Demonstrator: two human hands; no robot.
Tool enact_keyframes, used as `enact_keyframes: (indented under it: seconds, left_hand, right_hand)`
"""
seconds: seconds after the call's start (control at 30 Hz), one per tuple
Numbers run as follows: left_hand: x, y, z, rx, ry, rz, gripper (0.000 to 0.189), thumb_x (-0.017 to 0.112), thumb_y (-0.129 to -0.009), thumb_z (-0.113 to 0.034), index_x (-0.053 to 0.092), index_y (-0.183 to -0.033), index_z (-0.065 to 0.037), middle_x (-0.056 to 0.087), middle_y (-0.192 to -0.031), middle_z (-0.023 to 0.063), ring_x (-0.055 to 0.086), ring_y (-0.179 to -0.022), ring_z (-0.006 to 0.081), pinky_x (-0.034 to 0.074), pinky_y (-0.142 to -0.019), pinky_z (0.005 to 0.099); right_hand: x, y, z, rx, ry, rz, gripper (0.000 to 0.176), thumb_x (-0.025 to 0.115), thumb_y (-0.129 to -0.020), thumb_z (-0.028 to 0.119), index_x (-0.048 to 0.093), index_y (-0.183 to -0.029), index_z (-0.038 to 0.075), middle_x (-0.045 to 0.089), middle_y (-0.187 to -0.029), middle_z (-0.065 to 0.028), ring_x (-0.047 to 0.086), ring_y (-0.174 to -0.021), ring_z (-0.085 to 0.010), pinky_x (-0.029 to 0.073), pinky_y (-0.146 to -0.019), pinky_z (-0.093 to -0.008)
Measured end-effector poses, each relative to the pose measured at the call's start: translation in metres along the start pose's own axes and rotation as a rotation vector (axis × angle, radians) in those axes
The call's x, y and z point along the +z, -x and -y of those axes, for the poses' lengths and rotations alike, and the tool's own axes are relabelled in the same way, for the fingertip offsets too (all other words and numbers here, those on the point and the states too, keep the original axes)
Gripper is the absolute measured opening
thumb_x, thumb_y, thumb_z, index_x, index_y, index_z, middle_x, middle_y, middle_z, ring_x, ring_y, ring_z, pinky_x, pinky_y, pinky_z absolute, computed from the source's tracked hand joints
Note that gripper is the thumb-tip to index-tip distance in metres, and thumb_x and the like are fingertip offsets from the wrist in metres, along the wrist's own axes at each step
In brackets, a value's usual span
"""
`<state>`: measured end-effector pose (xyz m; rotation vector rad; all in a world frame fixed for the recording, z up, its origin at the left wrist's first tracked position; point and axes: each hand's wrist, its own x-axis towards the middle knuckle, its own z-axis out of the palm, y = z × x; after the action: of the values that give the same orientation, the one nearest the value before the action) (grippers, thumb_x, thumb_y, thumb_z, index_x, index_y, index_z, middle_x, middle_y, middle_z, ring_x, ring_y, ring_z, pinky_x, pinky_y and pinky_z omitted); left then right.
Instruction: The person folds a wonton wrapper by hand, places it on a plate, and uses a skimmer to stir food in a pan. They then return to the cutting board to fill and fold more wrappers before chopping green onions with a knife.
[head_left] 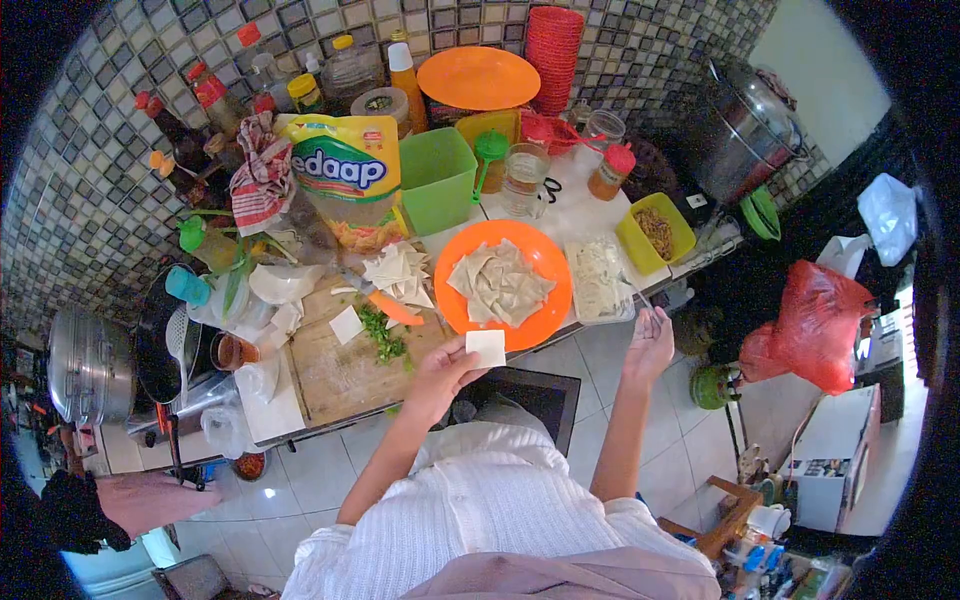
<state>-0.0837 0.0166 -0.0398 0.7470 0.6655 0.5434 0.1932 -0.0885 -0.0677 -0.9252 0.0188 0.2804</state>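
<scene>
A pale square wrapper (pixel 486 349) is pinched at its left edge between the thumb and fingers of the left hand (pixel 443 375), and is held out on that hand's right, in line with the near rim of the orange plate (pixel 557 305). Beyond the hand, folded dumplings (pixel 502 284) are heaped on this plate. To the hand's left, chopped greens (pixel 382 337) are scattered on the wooden board (pixel 325 385), with loose wrappers (pixel 399 274) piled farther off. The right hand (pixel 652 343) is turned palm up, its fingers loosely curled; whether the thin handle (pixel 642 298) at its fingertips is gripped cannot be told. A clear tray (pixel 600 282) is set just beyond it, leftward.
</scene>
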Motion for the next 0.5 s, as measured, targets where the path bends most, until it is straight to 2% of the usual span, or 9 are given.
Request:
enact_keyframes:
  seconds: [0.07, 0.13, 0.27, 0.33, 0.5]
  left_hand:
    - [0.0, 0.001, 0.004, -0.001, 0.019, 0.041, 0.032, 0.049, -0.084, -0.005, 0.045, -0.115, 0.003, 0.054, -0.107, 0.0097, 0.055, -0.097, 0.0168, 0.046, -0.085, 0.0271]
    - [0.003, 0.004, 0.003, -0.039, 0.018, 0.01, 0.033, 0.049, -0.084, -0.006, 0.044, -0.116, 0.003, 0.054, -0.108, 0.0098, 0.054, -0.098, 0.0167, 0.046, -0.085, 0.0271]
    - [-0.008, 0.002, 0.009, -0.034, 0.058, 0.016, 0.034, 0.049, -0.084, -0.006, 0.043, -0.116, 0.004, 0.053, -0.109, 0.0103, 0.054, -0.098, 0.0174, 0.046, -0.085, 0.0273]
    - [-0.01, 0.003, 0.007, 0.001, 0.085, 0.048, 0.035, 0.049, -0.084, -0.006, 0.043, -0.117, 0.004, 0.054, -0.109, 0.0108, 0.054, -0.098, 0.0182, 0.046, -0.085, 0.0275]
    - [-0.01, 0.004, 0.006, -0.004, 0.069, 0.024, 0.036, 0.05, -0.083, -0.005, 0.042, -0.117, 0.004, 0.054, -0.108, 0.0115, 0.055, -0.097, 0.0188, 0.046, -0.085, 0.0278]
  right_hand:
    - [-0.019, -0.012, -0.018, -0.041, 0.072, 0.055, 0.031, 0.04, -0.089, 0.018, 0.046, -0.101, -0.01, 0.051, -0.097, -0.0157, 0.055, -0.087, -0.0244, 0.046, -0.083, -0.0343]
    - [-0.038, -0.023, -0.036, -0.249, 0.446, 0.123, 0.031, 0.038, -0.09, 0.022, 0.046, -0.1, -0.007, 0.052, -0.093, -0.015, 0.057, -0.084, -0.0254, 0.046, -0.08, -0.0351]
    - [-0.036, -0.004, -0.029, -0.174, 0.404, 0.087, 0.031, 0.037, -0.091, 0.023, 0.045, -0.099, -0.006, 0.051, -0.09, -0.0151, 0.057, -0.084, -0.027, 0.047, -0.078, -0.0351]
    - [-0.043, -0.006, -0.031, -0.133, 0.248, 0.0, 0.029, 0.04, -0.09, 0.021, 0.045, -0.098, -0.007, 0.051, -0.089, -0.0162, 0.058, -0.084, -0.0282, 0.048, -0.078, -0.0346]
    - [-0.042, -0.006, -0.024, -0.025, 0.079, -0.077, 0.029, 0.042, -0.087, 0.017, 0.045, -0.098, -0.01, 0.049, -0.093, -0.0182, 0.054, -0.088, -0.0286, 0.047, -0.08, -0.0345]
